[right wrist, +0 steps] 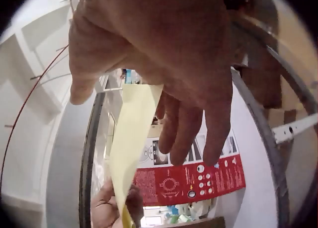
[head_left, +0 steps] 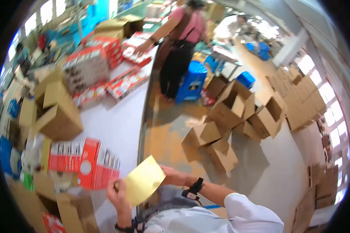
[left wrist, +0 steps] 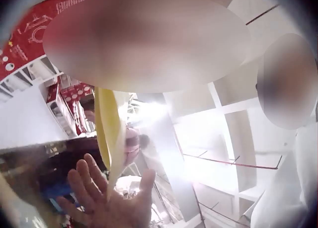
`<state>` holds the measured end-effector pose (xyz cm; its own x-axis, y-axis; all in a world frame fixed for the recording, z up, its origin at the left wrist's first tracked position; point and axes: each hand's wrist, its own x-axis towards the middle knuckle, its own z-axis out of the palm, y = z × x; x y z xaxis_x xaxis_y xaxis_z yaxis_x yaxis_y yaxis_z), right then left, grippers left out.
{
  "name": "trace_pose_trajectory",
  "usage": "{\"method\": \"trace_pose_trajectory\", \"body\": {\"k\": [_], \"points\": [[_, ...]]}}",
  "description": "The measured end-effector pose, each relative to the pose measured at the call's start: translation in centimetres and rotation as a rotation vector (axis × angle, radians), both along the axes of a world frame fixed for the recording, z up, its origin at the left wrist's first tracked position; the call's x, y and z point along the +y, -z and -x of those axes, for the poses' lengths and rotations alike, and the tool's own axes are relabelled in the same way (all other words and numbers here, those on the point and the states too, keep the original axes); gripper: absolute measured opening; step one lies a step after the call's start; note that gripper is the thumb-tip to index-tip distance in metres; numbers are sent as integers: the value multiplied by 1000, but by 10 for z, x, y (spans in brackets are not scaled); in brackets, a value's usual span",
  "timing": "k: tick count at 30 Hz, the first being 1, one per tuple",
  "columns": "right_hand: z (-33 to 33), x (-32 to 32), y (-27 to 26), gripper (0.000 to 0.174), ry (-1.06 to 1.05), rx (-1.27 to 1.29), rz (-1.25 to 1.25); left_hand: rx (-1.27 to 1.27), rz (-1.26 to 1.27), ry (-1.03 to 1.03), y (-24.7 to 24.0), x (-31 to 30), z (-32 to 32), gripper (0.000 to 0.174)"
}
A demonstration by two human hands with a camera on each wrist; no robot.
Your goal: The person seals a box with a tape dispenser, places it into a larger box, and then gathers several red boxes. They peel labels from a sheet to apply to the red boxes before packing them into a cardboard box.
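Observation:
My left hand [head_left: 118, 194] grips one edge of a pale yellow sheet of paper [head_left: 144, 180], which is held up over the table's edge. In the left wrist view a large blur hides the upper middle. My right hand [head_left: 174, 176] is at the sheet's far edge. Its fingers and thumb are spread in the left wrist view, with the sheet [left wrist: 108, 133] against the palm [left wrist: 119, 210]. From the right wrist, the sheet [right wrist: 134, 133] hangs slightly bent between the right hand [right wrist: 154, 54] and the left hand [right wrist: 112, 205]. Red-and-white printed boxes [head_left: 91, 165] stand just beyond the left hand.
The white table [head_left: 111, 120] carries an open carton [head_left: 60, 120] and stacked red-white boxes [head_left: 89, 64]. Another open carton [head_left: 68, 211] stands at the lower left. Empty cartons [head_left: 217, 143] lie on the floor to the right. A person in pink [head_left: 182, 35] stands beyond, near a blue stool [head_left: 192, 81].

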<state>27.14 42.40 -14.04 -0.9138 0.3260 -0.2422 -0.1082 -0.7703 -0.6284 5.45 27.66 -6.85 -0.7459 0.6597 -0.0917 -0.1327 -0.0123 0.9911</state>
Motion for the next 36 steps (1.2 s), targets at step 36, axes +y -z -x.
{"method": "trace_pose_trajectory", "body": {"k": [36], "points": [[99, -119, 81, 12, 79, -456, -4, -582, 353, 193, 53, -184, 35, 36]]}}
